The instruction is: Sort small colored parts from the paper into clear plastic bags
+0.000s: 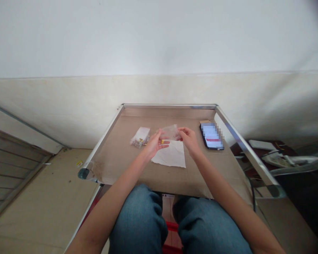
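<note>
My left hand [155,143] is held palm up over the table, fingers partly curled around a small yellow piece [162,141] resting in it. My right hand [188,138] pinches the edge of a small clear plastic bag [170,132], which hangs between the two hands just above a white sheet of paper [171,155]. A second clear bag [140,137] with small yellow and red pieces inside lies to the left of my left hand on the brown tabletop [122,155].
A phone [212,136] with its screen lit lies at the table's right, near the metal rim [241,141]. Beyond the right rim sit a white device and cables [272,155] on the floor. My knees in jeans are under the front edge.
</note>
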Demonstrator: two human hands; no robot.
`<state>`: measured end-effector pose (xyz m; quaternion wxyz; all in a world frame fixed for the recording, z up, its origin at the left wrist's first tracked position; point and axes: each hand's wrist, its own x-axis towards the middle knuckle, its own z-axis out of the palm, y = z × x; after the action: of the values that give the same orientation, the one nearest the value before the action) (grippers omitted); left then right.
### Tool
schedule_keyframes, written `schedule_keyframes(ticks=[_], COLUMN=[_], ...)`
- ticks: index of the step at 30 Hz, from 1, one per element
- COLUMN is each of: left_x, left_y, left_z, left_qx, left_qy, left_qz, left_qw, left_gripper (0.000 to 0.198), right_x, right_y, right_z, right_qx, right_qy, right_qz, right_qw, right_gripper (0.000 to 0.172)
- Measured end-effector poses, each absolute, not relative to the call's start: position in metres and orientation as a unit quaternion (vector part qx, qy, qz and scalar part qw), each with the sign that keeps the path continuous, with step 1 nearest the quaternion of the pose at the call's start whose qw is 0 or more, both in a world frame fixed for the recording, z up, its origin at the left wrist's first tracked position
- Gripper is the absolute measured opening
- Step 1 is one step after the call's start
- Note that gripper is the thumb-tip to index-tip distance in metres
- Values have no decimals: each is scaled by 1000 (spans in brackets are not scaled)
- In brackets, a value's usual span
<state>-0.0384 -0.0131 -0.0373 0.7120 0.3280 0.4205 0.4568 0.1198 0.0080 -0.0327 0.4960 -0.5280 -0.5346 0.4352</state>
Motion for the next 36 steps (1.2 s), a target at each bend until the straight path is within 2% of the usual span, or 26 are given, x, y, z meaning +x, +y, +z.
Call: schedule_keyframes(ticks=[3, 6, 12, 17, 22, 28, 36], left_x=[-41, -43, -45, -45, -44, -41, -38], left_y=[-13, -12, -10, -10, -12, -12, -9], left_z=[-42, -45, -40, -38, -39, -45, -55], left_qx=[328, 320, 293, 280, 290, 363, 498], left_qy=[441, 442, 433, 442, 433, 485, 554], left_qz=[458, 473, 484, 470, 471, 452, 380], left_qw=[698, 692, 702, 710, 712, 655, 548], left_gripper=[27, 21, 36, 45, 41, 24, 28], right_x=[120, 117, 112, 113, 113, 112, 109], right_y=[9, 9, 10, 10, 9, 8, 7], right_z=[-41, -46, -51, -52, -53, -53, -54], right_qx=[-536, -523, -532, -520, -520, -516, -519], right_qy=[-524, -558, -493, -532, -551, -558, -564], right_qz=[421, 435, 448, 459, 449, 457, 473], right_qw=[510, 475, 522, 486, 474, 462, 434], right_gripper=[30, 33, 36, 33, 34, 30, 29])
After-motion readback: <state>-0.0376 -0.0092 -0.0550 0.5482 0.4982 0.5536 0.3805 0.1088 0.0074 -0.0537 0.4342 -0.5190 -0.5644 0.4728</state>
